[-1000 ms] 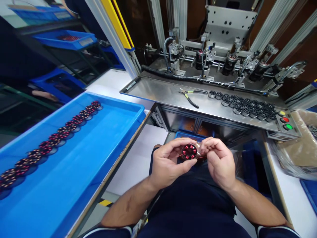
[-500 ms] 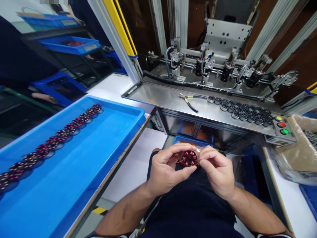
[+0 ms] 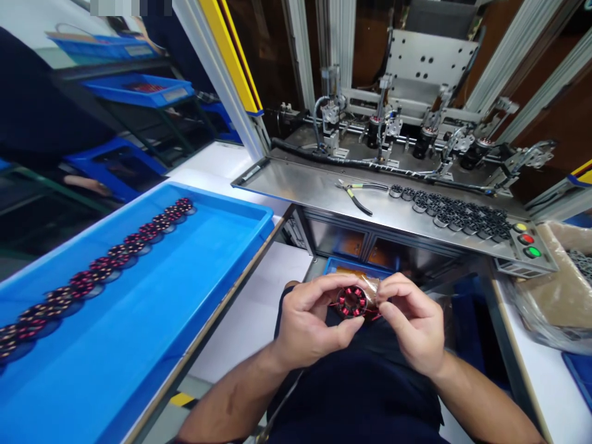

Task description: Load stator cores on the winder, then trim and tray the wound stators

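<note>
1. Left grip (image 3: 308, 317): closed on the red-wound stator (image 3: 343, 302), thumb at the lower rim, fingers curled over the upper rim.
2. Stator sits right at the left grip's fingertips, held in the air, coil face turned toward my head camera.
3. Right grip (image 3: 416, 324): just right of the stator, thumb and forefinger tips close together. Red wire (image 3: 375, 316) near those tips; I can't tell from my feed if it's pinched.
4. Blue tray (image 3: 203, 265) to my left, well apart from the stator: overlapping stator row (image 3: 123, 254) inside.
5. Metal tabletop (image 3: 305, 185) ahead: pliers (image 3: 356, 200), black cores (image 3: 462, 216) right of them.
</note>
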{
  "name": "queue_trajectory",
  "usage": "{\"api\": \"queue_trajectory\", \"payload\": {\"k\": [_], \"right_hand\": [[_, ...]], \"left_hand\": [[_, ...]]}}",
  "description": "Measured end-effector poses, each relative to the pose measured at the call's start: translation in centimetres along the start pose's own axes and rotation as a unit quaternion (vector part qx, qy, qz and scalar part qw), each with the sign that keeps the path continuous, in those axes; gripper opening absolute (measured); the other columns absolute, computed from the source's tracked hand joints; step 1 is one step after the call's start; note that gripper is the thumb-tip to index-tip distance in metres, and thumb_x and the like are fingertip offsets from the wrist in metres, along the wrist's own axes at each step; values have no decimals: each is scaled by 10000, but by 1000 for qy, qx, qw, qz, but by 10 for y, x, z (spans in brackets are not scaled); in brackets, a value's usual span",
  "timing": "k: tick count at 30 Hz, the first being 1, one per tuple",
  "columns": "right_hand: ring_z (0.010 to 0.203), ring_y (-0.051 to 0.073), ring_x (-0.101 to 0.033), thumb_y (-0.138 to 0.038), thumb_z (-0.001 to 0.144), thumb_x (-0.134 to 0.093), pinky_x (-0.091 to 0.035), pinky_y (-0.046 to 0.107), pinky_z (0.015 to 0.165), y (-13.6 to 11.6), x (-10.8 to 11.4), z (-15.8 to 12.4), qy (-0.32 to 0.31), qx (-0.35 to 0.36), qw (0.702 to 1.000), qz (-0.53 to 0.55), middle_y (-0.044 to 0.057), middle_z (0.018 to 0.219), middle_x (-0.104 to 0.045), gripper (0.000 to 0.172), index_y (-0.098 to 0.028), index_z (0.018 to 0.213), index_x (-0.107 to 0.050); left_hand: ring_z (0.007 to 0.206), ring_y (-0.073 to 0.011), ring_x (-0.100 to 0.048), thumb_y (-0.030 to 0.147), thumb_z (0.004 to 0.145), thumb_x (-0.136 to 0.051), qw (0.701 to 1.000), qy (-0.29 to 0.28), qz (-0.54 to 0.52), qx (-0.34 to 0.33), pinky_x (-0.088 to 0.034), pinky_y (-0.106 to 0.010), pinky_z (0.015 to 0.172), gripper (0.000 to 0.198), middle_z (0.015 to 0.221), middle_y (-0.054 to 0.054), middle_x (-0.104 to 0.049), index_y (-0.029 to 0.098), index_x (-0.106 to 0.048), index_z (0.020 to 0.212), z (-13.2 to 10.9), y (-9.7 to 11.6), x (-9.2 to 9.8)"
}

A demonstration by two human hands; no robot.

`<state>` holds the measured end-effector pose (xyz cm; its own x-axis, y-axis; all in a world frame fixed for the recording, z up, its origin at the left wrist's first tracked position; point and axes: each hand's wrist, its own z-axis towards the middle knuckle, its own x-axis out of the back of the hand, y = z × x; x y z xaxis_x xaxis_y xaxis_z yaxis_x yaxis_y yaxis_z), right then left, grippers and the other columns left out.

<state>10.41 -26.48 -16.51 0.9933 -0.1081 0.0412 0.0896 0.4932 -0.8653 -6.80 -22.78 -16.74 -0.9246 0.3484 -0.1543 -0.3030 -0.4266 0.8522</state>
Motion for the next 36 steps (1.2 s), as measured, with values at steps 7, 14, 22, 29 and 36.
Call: {"api": "queue_trajectory", "payload": {"k": [7, 14, 22, 29, 36], "right_hand": [[673, 154, -637, -74, 892, -655, -539, 306, 635, -4, -6, -2, 21, 70, 996, -46, 24, 730, -680, 143, -200, 880, -721], [708, 182, -662, -10, 845, -642, -565, 367, 674, 1, -7, -11, 10, 166, 984, -62, 59, 801, -701, 271, -181, 1030, -743], [891, 232, -682, -273, 860, -787, -597, 416, 742, -3, 21, 23, -119, 175, 975, -65, 99, 996, -719, 361, -260, 1214, -721], [915, 213, -667, -299, 915, -733, -600, 400, 716, -11, 18, 38, -176, 237, 952, -83, 86, 1029, -728, 103, -270, 1005, -773], [795, 187, -621, -147, 882, -717, -608, 362, 689, -15, 20, 8, -37, 330, 903, -272, 40, 842, -703, 179, -237, 1033, -747]], "left_hand": [[896, -214, -785, 32, 644, -838, 998, 28, 56, -29, -645, -252, 796, 493, 1017, -93, -812, 181, -755, 1106, -2, -3, -1], [902, -216, -782, 64, 652, -837, 995, 45, 68, -60, -645, -276, 827, 473, 1021, -98, -815, 178, -754, 1103, -2, -3, -7], [813, -216, -792, 216, 684, -888, 986, -25, -105, 130, -643, -267, 752, 369, 971, -100, -822, 170, -762, 1028, -2, 6, -4], [751, -231, -780, 386, 657, -915, 955, -55, -181, 230, -637, -296, 698, 420, 861, -118, -810, 153, -777, 979, -1, 4, -7], [832, -209, -783, 298, 644, -943, 956, -19, -219, 194, -641, -277, 766, 417, 970, -108, -814, 175, -781, 1008, -1, 4, -15]]}}
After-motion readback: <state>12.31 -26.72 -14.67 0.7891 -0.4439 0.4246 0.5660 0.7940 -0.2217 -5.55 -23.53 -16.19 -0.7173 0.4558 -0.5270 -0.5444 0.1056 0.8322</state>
